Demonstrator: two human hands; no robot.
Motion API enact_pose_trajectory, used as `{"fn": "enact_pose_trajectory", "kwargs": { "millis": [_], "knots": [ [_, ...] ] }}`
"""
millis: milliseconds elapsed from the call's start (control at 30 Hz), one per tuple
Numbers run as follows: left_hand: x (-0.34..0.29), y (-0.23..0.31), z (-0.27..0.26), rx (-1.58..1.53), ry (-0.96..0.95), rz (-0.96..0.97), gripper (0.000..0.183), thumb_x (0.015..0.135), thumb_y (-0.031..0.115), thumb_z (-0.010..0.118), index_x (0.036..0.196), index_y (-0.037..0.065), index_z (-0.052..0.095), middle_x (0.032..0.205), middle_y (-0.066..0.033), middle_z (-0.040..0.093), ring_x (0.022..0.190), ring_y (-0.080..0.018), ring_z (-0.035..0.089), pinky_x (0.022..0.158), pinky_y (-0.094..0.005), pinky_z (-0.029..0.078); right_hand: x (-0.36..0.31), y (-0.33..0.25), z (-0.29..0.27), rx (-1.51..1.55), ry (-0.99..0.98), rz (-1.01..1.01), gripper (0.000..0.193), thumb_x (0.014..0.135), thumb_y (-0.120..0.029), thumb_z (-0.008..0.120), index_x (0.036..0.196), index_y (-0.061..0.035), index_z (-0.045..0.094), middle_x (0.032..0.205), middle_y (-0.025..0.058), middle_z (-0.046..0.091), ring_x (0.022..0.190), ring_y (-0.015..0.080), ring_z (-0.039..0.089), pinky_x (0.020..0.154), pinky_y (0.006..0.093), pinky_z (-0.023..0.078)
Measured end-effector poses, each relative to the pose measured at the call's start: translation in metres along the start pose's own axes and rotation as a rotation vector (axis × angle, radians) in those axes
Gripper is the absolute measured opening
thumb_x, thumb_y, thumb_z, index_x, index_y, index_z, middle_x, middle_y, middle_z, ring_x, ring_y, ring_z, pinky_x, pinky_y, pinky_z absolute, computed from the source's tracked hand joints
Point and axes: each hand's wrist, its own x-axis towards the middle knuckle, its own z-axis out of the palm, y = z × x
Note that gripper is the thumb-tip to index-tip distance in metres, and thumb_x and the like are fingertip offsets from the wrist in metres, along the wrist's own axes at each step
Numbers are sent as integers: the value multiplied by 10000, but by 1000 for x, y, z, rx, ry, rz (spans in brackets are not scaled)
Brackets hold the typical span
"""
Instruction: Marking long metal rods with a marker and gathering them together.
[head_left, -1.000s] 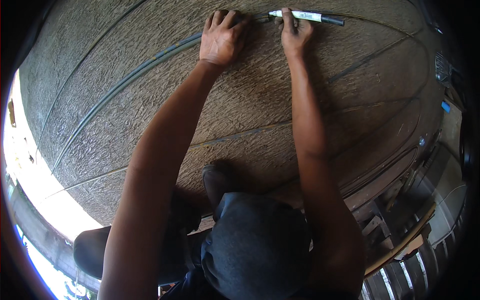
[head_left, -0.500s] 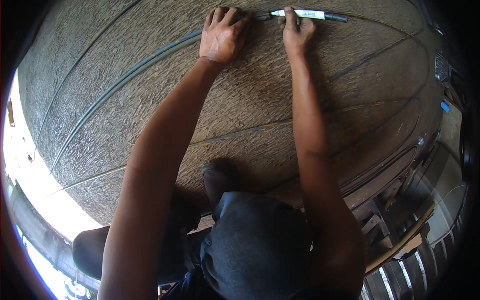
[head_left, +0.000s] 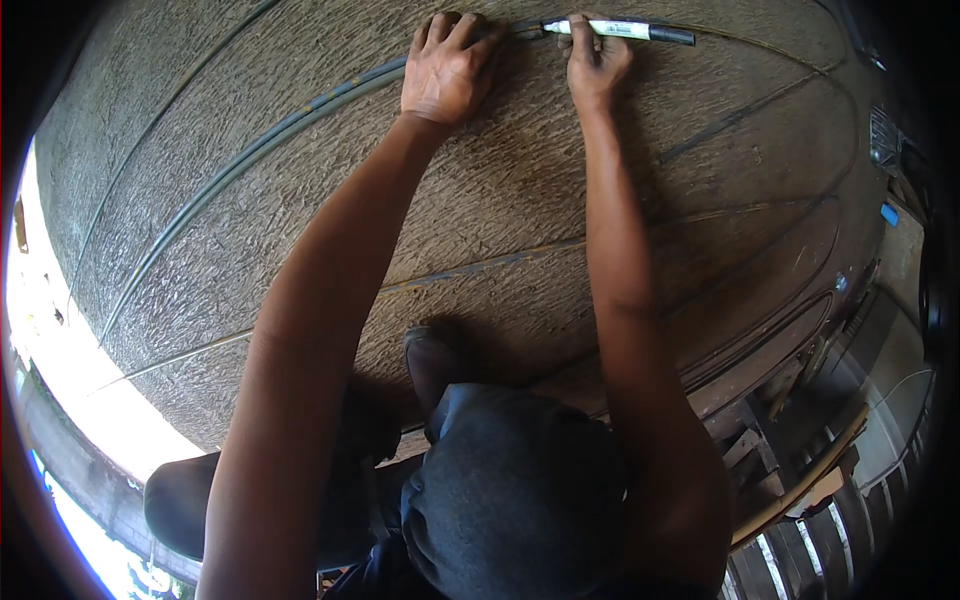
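Setting a marker (head_left: 605, 28) to the paired rods (head_left: 322, 102), no finished mark in sight

From where I stand, a lone rod (head_left: 190, 76) curves across the rough floor (head_left: 520, 180) at far left. Next come the paired rods, side by side on that floor, bowing up toward the person's left hand (head_left: 445, 72). Yellowish patches show along them; I can't tell whether they are marks or rust. The left hand lies over the rods with its fingers bent; their tips are hidden, so I can't say if they grip or only press.

Just right of it, the marker's narrow tip is at the rods, its black end pointing right. The fingers of the right hand (head_left: 598, 70) are closed around its white barrel. I'd judge the marking to be partway: rods laid out, pen in place, but no fresh line to make out from here. Finishing the mark and lifting the pen off seem left to do.
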Motion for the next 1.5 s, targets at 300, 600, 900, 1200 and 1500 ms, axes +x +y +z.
{"fn": "enact_pose_trajectory", "kwargs": {
  "millis": [300, 600, 900, 1200, 1500],
  "knots": [
    [0, 1, -3, -13, 0, 3, 375, 878, 283, 637, 1247, 218, 644, 1136, -22, 603, 1109, -271, 524, 991, -430, 426, 0, -5, 3, 43, 13, -9, 174, 916, -147, 629, 936, 18, 678, 660, 37, 645, 558, 85, 580, 522, 242, 461],
    [2, 2, -3, 12, 4, -3, 358, 888, 273, 629, 1244, 233, 647, 1123, -21, 606, 1100, -267, 533, 983, -432, 432, -2, -4, 3, 12, -18, 218, 160, 934, -207, 652, 931, -47, 664, 704, 17, 580, 645, 102, 532, 576, 283, 440],
    [-1, 4, -5, 0, -17, -24, 373, 880, 315, 645, 1245, 239, 644, 1131, -43, 600, 1093, -274, 528, 986, -439, 431, 1, -5, 4, 105, 16, 15, 156, 915, -121, 630, 969, 20, 668, 691, 45, 649, 573, 89, 589, 521, 230, 466],
    [0, 3, -5, 28, -16, -4, 378, 871, 315, 650, 1241, 243, 645, 1137, -26, 604, 1096, -271, 529, 990, -441, 429, 3, -2, 3, 115, 5, -8, 143, 909, -106, 631, 975, 16, 667, 700, 39, 642, 578, 91, 591, 516, 229, 467],
    [-2, -5, 5, 37, 27, 6, 337, 879, 263, 638, 1212, 221, 663, 1115, -4, 609, 1080, -256, 534, 970, -420, 441, 1, -8, 4, 113, 25, -16, 125, 900, -88, 629, 961, 12, 672, 702, 36, 636, 579, 92, 588, 511, 232, 463]
  ]
}}
